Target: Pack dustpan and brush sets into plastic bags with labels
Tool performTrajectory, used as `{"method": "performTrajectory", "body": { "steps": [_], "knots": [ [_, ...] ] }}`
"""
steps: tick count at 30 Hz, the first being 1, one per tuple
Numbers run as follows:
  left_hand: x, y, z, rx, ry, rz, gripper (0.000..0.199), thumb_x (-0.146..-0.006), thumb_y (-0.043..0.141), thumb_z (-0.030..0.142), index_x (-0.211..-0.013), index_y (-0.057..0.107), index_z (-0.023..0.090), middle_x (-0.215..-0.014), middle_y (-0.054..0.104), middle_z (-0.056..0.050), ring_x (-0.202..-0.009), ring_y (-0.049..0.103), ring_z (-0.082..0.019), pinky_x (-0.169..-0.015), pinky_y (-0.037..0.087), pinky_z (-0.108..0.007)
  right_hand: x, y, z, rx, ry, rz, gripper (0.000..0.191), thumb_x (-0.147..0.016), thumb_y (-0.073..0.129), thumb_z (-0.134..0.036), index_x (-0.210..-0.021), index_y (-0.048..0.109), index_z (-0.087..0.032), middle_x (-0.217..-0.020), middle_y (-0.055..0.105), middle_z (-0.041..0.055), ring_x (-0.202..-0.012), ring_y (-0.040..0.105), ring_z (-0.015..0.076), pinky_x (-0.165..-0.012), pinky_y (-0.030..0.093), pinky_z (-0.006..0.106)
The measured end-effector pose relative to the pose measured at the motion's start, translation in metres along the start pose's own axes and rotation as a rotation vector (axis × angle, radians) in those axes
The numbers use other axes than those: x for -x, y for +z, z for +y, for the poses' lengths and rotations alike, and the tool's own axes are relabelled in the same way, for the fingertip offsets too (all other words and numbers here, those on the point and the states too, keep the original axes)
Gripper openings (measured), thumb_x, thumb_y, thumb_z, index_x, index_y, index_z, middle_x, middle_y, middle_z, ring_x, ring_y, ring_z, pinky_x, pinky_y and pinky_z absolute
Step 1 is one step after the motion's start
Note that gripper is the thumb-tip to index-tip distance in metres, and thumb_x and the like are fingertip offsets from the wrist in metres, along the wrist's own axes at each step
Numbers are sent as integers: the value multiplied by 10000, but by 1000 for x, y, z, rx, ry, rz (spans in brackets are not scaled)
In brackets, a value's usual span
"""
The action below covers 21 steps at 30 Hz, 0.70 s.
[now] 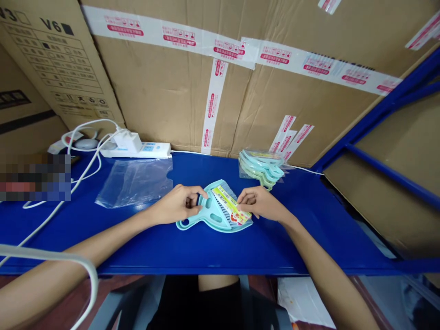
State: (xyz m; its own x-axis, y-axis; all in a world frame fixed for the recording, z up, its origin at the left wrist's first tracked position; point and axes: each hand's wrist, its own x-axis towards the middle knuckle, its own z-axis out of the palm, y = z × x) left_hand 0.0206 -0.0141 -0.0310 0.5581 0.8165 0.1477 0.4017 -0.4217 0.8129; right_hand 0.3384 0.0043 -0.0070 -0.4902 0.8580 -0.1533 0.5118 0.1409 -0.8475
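Observation:
A light teal mini dustpan with a small brush (215, 211) nested on it lies flat on the blue table, its looped handle pointing left. Across the bristles rests a yellow and white printed label card (229, 201) with red figures. My left hand (184, 201) grips the set near the handle, thumb and index finger curled on its upper left side. On the other side, my right hand (255, 201) pinches the right edge of the card, fingers bent. Parts of the fingertips are hidden.
Behind my right hand lies a stack of plastic-wrapped dustpan sets (261, 165). A clear plastic bag (135, 181) lies left, before a white power strip (156, 150) with looping cables (87, 172). Cardboard (165, 91) walls the back; a blue metal frame (367, 123) stands right.

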Motion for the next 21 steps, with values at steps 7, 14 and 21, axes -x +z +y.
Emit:
{"method": "performTrajectory", "body": {
  "steps": [7, 14, 21],
  "knots": [
    [0, -2, 2, 23, 21, -79, 288, -866, 706, 275, -1133, 697, 166, -566, 552, 86, -499, 462, -89, -520, 380, -199, 2, 2, 0, 275, -139, 44, 190, -851, 783, -362, -848, 744, -176, -735, 720, 22, -663, 617, 143, -627, 477, 269],
    [4, -3, 5, 153, -93, -185, 362, -960, 642, 363, -1270, 659, 175, -595, 635, 62, -413, 579, -121, -434, 436, -209, 4, 0, -6, 360, -253, -7, 434, -905, 755, -358, -1329, 762, -269, -872, 578, -14, -630, 483, 97, -629, 422, 259],
    [0, -6, 2, 166, -90, -27, 336, -991, 636, 452, -1155, 673, 161, -600, 699, 12, -387, 584, -120, -423, 477, -210, 5, -1, -3, 373, -260, -56, 403, -924, 752, -404, -1304, 789, -275, -857, 530, -4, -651, 479, 104, -608, 391, 251]
  ]
}}
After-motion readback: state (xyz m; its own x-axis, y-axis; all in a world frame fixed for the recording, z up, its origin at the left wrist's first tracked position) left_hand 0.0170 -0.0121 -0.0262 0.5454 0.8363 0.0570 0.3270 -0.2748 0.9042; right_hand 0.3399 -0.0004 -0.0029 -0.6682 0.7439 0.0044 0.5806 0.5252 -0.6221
